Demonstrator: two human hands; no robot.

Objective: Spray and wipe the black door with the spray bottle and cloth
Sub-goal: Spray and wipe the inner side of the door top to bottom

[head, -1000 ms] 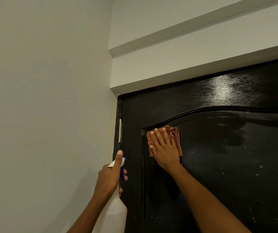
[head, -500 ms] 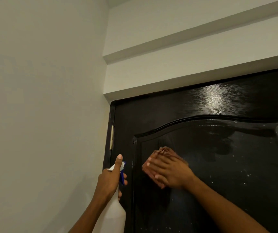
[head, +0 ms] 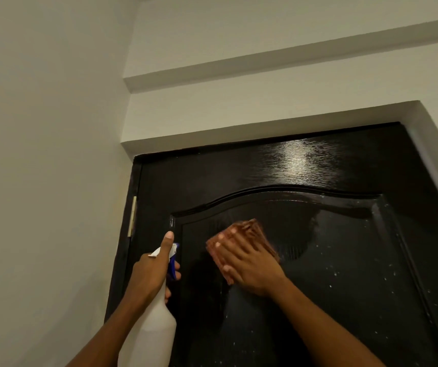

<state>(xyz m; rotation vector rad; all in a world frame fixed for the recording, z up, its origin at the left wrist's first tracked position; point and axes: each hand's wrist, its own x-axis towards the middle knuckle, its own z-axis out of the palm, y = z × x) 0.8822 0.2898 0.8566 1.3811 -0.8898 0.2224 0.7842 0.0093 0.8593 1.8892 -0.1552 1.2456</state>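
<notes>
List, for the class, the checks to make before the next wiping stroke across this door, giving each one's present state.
1. Cloth flat against the black door: ok.
2. Right hand pressing the cloth with straight fingers: ok.
3. Left hand gripping the spray bottle: ok.
4. Droplets left to wipe on the panel's right side: ok.
5. Liquid remaining in the bottle: cannot tell.

Two bare forearms, no sleeves visible
</notes>
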